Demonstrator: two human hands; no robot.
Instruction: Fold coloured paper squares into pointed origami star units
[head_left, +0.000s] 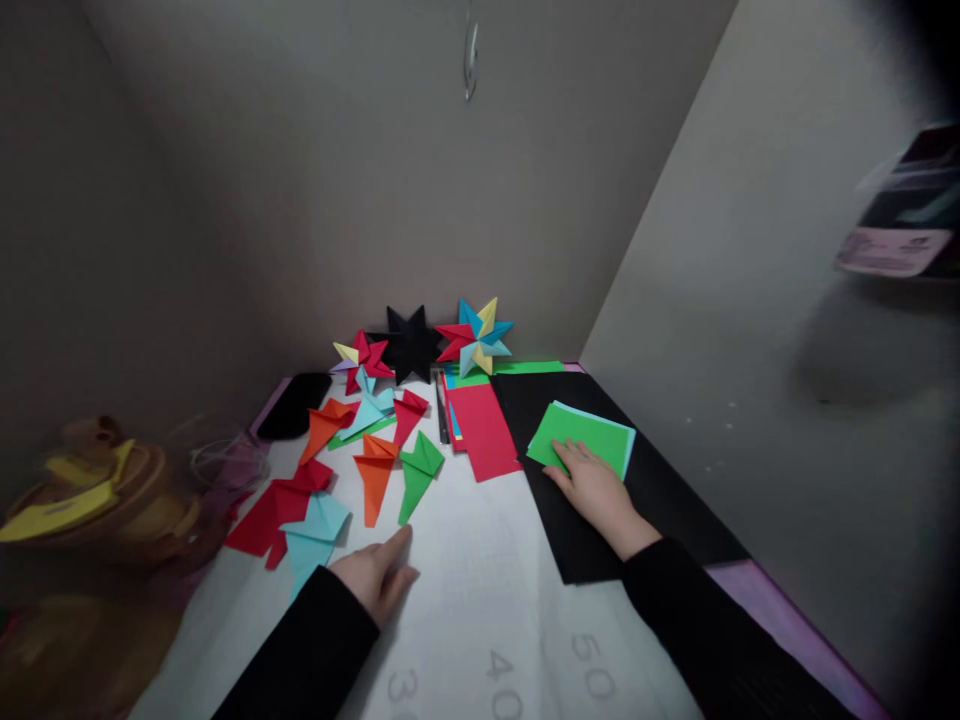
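My right hand point(600, 492) lies with spread fingers on green paper point(592, 432), which rests on a large black sheet point(660, 480). A light blue edge shows under the green paper. My left hand point(376, 578) is over the white table cover point(465, 580), its fingers apart and nothing held. Just beyond it are a folded green piece point(420, 472) and a folded orange piece point(375, 470). Light blue folded paper point(316, 528) lies beside the left wrist, with red folded paper point(274, 510) farther left. Red rectangular paper point(484, 430) sits between the hands, farther back.
Paper stars, one black point(409, 343) and one multicoloured point(477, 337), stand against the back wall. A dark flat object point(296, 405) lies at the back left. Left of the table is a brown basket point(142, 500) with yellow paper. A package point(896, 250) hangs at right.
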